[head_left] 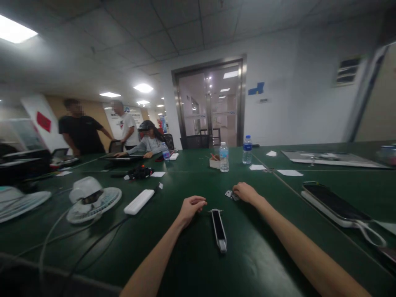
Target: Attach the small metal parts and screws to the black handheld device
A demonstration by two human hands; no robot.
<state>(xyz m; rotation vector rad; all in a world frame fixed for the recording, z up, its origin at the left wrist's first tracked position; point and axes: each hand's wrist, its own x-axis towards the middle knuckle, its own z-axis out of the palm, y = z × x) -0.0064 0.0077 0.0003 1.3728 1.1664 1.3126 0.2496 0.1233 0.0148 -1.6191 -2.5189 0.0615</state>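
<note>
My left hand [193,208] hangs just above the green tabletop [247,264], its fingers loosely curled around nothing I can see. Close to its right lies a slim black device with silver ends [219,229], pointing toward me. My right hand [246,193] rests palm down farther along the table. Its fingertips are at a small metal bracket [230,195], and they partly hide it. I cannot tell whether that hand grips the bracket.
To the left stand a white desk fan [93,202] and a white bar-shaped device [139,201], with cables nearby. A dark tablet on a white case [335,204] and scissors [369,233] lie right. Water bottles [224,157] stand ahead. Several people [80,128] are at the far end.
</note>
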